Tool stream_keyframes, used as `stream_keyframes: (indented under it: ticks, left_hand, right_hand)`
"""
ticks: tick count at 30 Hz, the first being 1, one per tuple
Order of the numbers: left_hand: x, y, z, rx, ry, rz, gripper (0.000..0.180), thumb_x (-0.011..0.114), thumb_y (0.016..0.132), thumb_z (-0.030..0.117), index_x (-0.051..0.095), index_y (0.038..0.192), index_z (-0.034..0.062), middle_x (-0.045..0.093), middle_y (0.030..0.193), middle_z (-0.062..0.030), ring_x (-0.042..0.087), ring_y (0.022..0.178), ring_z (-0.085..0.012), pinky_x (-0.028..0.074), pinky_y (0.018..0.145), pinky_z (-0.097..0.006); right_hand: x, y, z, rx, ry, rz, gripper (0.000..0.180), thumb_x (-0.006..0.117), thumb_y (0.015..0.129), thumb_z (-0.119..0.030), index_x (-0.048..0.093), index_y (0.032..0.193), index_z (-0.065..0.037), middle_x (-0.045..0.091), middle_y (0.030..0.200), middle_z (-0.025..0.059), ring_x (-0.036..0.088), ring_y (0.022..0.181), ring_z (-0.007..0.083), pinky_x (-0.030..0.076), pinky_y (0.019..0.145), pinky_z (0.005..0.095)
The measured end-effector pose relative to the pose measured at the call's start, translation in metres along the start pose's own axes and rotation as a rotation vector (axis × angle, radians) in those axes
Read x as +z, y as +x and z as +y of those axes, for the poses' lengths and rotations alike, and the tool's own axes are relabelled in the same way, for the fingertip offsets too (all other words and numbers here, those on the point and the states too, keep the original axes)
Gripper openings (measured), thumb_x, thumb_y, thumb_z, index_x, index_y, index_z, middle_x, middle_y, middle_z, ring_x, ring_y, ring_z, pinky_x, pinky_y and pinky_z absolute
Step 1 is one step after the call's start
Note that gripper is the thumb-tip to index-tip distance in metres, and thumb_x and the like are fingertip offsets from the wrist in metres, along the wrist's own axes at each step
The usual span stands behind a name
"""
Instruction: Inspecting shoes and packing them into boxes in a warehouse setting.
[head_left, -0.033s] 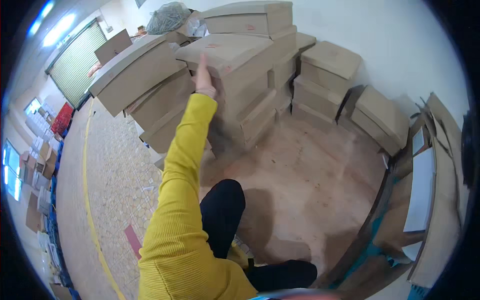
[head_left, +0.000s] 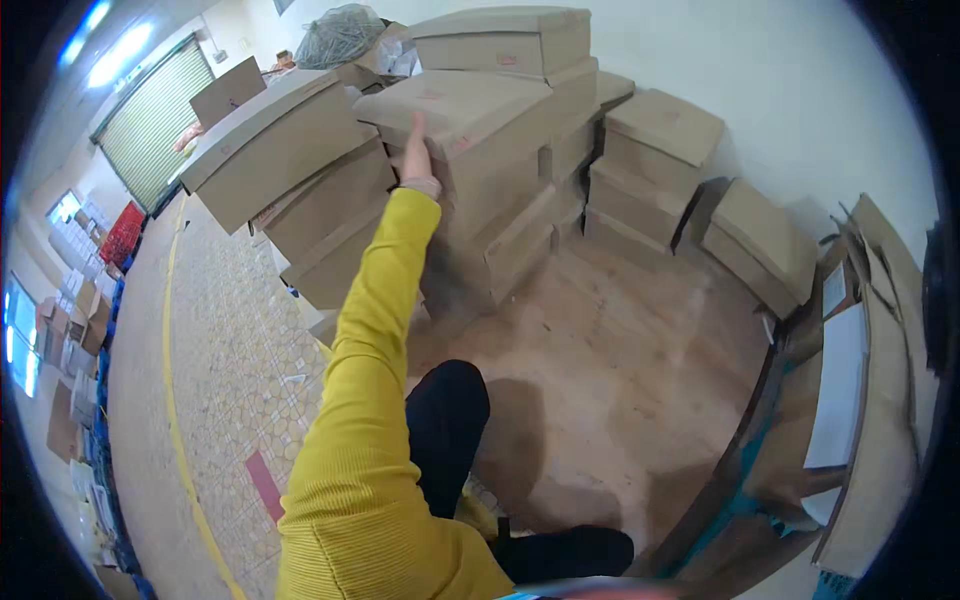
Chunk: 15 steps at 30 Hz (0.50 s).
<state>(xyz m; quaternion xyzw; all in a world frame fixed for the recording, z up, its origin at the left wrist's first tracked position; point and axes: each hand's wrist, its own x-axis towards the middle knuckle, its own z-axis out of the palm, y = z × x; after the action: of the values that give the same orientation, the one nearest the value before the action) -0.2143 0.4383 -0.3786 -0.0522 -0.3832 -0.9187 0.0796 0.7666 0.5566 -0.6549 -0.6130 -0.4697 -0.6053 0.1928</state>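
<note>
My left arm, in a yellow ribbed sleeve, stretches forward to a stack of brown cardboard boxes. My left hand (head_left: 417, 160) is against the near side of a lidded cardboard box (head_left: 470, 95), just below its lid. One finger points upward along the cardboard, extended; the others are mostly hidden behind the hand. Another cardboard box (head_left: 500, 45) sits behind and above this one. To the left of the hand, a long tilted box (head_left: 265, 150) rests on more stacked boxes (head_left: 330, 200). My right hand is outside the picture.
More lidded boxes (head_left: 655, 150) stand along the white wall at right, one box (head_left: 760, 240) leaning. Flattened cardboard (head_left: 880, 400) stands at the far right. My dark-trousered knee (head_left: 447, 410) is below. A yellow floor line (head_left: 172, 370) runs at left.
My left hand has shifted slightly to the right along the box side. The whole view has moved a little; the boxes otherwise look the same.
</note>
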Motion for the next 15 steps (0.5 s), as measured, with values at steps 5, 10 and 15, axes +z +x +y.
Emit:
stream_keyframes:
  ticks: [5,10,15]
  left_hand:
    - [-0.007,0.018,0.023,-0.278,0.088,-0.070,0.100,0.076,0.060,0.046,0.027,0.134,0.0009,0.040,0.131,-0.0148,0.040,0.120,-0.0318,0.037,0.093,-0.045]
    - [-0.052,0.045,0.052,-0.260,-0.001,-0.025,0.070,0.071,0.067,0.031,0.041,0.123,0.0032,0.049,0.119,-0.0120,0.051,0.106,-0.0294,0.045,0.085,-0.045]
    - [-0.029,0.042,0.022,-0.434,-0.148,0.139,0.061,0.071,0.065,0.014,0.044,0.117,0.0000,0.054,0.109,-0.0161,0.058,0.093,-0.0349,0.054,0.071,-0.048]
  right_hand:
    - [-0.127,0.076,-0.057,0.166,0.124,0.064,0.043,0.062,0.085,-0.027,0.051,0.119,-0.003,0.049,0.117,0.0149,0.049,0.103,0.0315,0.042,0.082,0.0420]
    - [-0.215,0.149,-0.139,0.289,0.413,0.133,0.041,0.064,0.084,-0.025,0.053,0.117,-0.002,0.051,0.114,0.0157,0.050,0.102,0.0319,0.043,0.080,0.0423]
    - [-0.376,0.221,-0.235,0.332,1.273,0.116,0.043,0.060,0.086,-0.032,0.053,0.116,-0.002,0.049,0.116,0.0170,0.048,0.104,0.0346,0.038,0.089,0.0469]
